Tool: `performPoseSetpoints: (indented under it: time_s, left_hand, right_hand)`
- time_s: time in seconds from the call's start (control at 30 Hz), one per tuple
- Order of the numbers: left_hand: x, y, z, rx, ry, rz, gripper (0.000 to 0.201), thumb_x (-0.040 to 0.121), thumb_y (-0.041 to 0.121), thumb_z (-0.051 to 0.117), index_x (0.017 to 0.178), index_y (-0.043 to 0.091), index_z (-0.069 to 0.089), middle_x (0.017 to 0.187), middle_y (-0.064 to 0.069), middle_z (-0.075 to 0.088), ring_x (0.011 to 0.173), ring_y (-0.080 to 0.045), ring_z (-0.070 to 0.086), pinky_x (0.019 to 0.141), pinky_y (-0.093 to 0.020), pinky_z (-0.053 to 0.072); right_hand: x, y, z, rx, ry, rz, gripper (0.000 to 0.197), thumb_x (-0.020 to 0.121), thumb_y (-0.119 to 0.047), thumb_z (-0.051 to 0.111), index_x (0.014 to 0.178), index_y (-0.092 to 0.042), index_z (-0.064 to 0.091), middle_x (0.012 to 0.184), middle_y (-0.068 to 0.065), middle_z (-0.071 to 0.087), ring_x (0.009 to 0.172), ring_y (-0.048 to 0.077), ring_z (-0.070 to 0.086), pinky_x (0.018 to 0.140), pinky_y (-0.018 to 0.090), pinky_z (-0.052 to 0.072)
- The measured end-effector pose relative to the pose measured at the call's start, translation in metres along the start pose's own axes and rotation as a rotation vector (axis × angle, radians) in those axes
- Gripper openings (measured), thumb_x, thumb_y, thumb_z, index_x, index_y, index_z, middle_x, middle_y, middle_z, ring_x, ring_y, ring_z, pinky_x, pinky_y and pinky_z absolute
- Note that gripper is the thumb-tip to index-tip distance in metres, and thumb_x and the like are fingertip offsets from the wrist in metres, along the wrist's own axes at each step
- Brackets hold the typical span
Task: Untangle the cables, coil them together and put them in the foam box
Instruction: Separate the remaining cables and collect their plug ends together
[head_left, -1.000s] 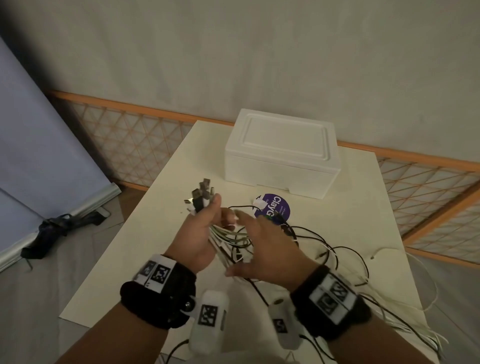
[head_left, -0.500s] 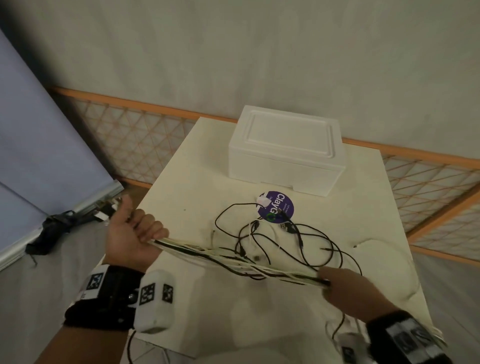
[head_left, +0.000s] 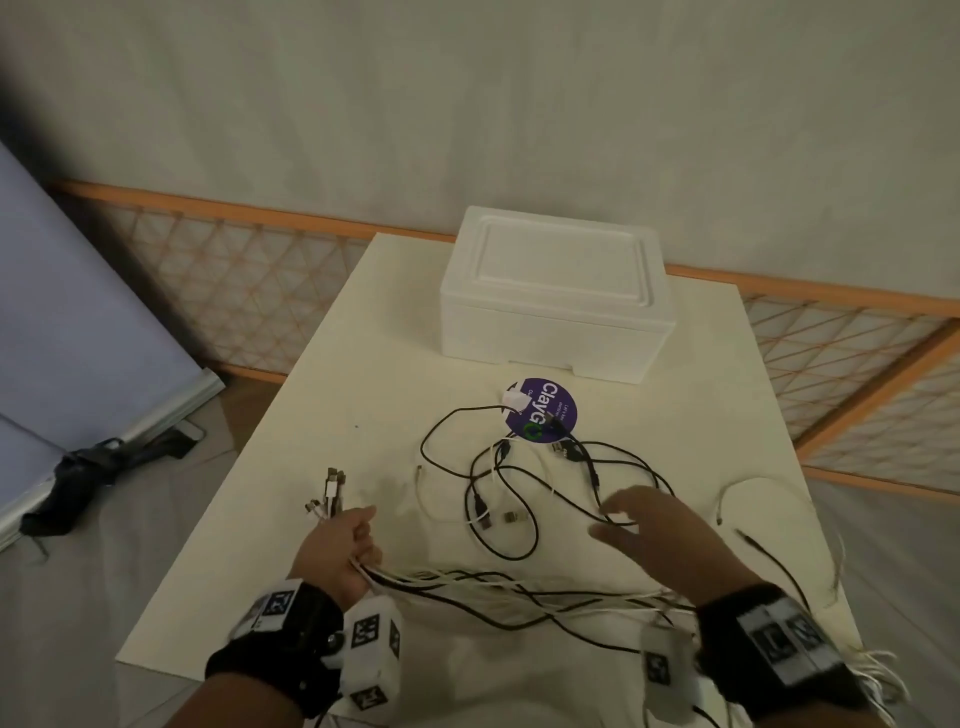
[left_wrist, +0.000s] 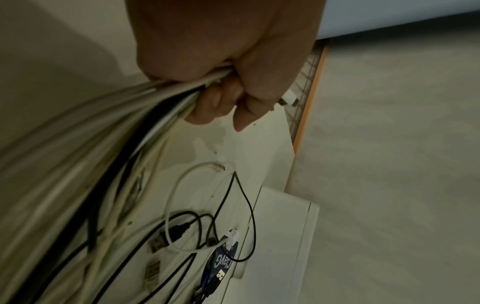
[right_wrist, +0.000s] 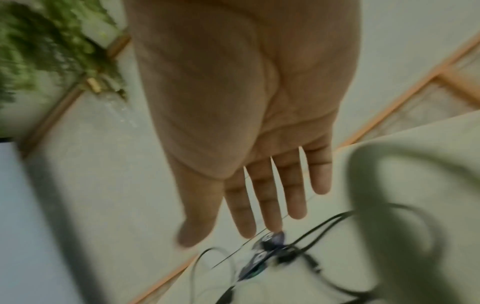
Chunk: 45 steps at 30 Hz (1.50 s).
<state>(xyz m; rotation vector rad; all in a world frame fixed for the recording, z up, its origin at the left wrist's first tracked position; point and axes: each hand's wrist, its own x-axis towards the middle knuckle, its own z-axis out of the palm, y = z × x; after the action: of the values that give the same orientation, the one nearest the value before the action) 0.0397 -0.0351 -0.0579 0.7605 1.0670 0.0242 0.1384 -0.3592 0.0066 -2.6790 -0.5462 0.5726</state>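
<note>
Gripping cables (head_left: 498, 587) near table edge (head_left: 171, 577), left hand (head_left: 337, 556)

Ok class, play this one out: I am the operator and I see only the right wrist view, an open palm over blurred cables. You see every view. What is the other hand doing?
Observer: The left hand holds a bunch of white and black cables, fingers curled round them.
Operator: Where are their ends?
Observer: In the head view several plugs stick out past that fist, away from the person.
Operator: Is the box ready for them?
Observer: Not yet. The box stands at the far end of the table with its lid on.
</note>
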Motion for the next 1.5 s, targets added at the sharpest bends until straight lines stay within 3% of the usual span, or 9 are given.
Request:
performPoseSetpoints:
  time_s: [0.07,0.2,0.43,0.63,0.83,0.93,1.13,1.3,1.5]
  left_hand:
    - [-0.001,0.003,0.004,-0.018,-0.016,-0.025,0.037,0.097,0.014,0.053,0.066,0.019,0.034,0.039,0.005,0.026,0.03,-0.009,0.024,0.033,-0.018,0.025]
    - [-0.008,0.009,0.012,-0.015,-0.042,-0.017,0.031,0.094,0.035,0.057,0.07,0.019,0.044,0.044,0.002,0.035,0.047,-0.015,0.032,0.055,-0.031,0.039]
    - [-0.013,0.023,0.009,0.053,-0.203,0.006,0.053,0.097,0.036,0.05,0.052,0.008,0.042,0.056,-0.011,0.056,0.049,-0.021,0.053,0.068,-0.036,0.046]
    - [-0.008,0.027,0.007,0.112,-0.272,0.012,0.05,0.096,0.033,0.052,0.056,0.003,0.049,0.062,-0.014,0.061,0.057,-0.023,0.055,0.073,-0.037,0.048]
    - [-0.008,0.029,0.012,0.114,-0.281,0.018,0.047,0.096,0.03,0.053,0.058,0.003,0.05,0.064,-0.014,0.061,0.052,-0.021,0.055,0.071,-0.035,0.048]
    - [-0.012,0.034,0.021,0.099,-0.294,0.106,0.045,0.095,0.025,0.054,0.056,0.004,0.061,0.065,-0.013,0.064,0.053,-0.019,0.056,0.073,-0.036,0.047]
    - [-0.039,0.046,0.051,0.179,-0.403,0.387,0.029,0.092,0.023,0.056,0.079,0.007,0.076,0.088,-0.007,0.074,0.073,-0.016,0.065,0.079,-0.03,0.051]
    - [-0.067,0.047,0.076,0.315,-0.527,0.583,0.029,0.081,0.04,0.068,0.098,0.017,0.074,0.103,-0.001,0.074,0.103,-0.018,0.067,0.094,-0.029,0.05]
    - [-0.076,0.05,0.083,0.611,-0.563,0.814,0.012,0.091,0.023,0.061,0.097,0.03,0.069,0.098,0.003,0.074,0.097,-0.005,0.066,0.087,-0.023,0.045]
  right_hand:
    - [0.027,-0.038,0.014,-0.134,-0.017,-0.097,0.023,0.093,-0.036,0.052,0.108,-0.025,0.065,0.11,-0.003,0.063,0.104,0.016,0.058,0.088,0.027,0.043]
    - [0.069,-0.08,0.059,-0.33,-0.155,-0.143,0.026,0.095,-0.017,0.041,0.115,-0.017,0.057,0.117,0.005,0.059,0.108,0.024,0.056,0.089,0.034,0.044]
    - [0.093,-0.097,0.094,-0.239,-0.082,0.052,0.035,0.093,-0.041,0.043,0.118,-0.016,0.046,0.114,0.006,0.061,0.103,0.029,0.06,0.078,0.035,0.046]
    - [0.101,-0.106,0.108,-0.159,-0.029,0.096,0.037,0.09,-0.042,0.043,0.114,-0.015,0.047,0.113,0.006,0.058,0.101,0.029,0.06,0.075,0.035,0.046]
    - [0.098,-0.106,0.1,-0.149,0.005,0.076,0.02,0.093,-0.02,0.038,0.109,-0.016,0.05,0.108,0.006,0.061,0.095,0.026,0.061,0.075,0.035,0.05]
    - [0.095,-0.104,0.066,-0.114,0.048,0.034,0.016,0.093,-0.025,0.046,0.104,-0.018,0.054,0.1,0.003,0.064,0.089,0.021,0.063,0.075,0.033,0.051]
    - [0.07,-0.117,-0.027,0.197,0.616,-0.353,0.019,0.092,-0.029,0.05,0.095,-0.016,0.063,0.085,-0.007,0.06,0.078,0.007,0.051,0.072,0.016,0.04]
    - [0.051,-0.145,-0.054,-0.021,0.454,-0.418,0.011,0.093,-0.026,0.052,0.096,-0.017,0.056,0.081,-0.008,0.054,0.071,0.012,0.049,0.064,0.029,0.042]
    - [0.041,-0.167,-0.05,0.446,0.391,-0.601,0.011,0.09,-0.023,0.056,0.1,-0.024,0.058,0.082,-0.013,0.062,0.075,0.008,0.06,0.069,0.025,0.05]
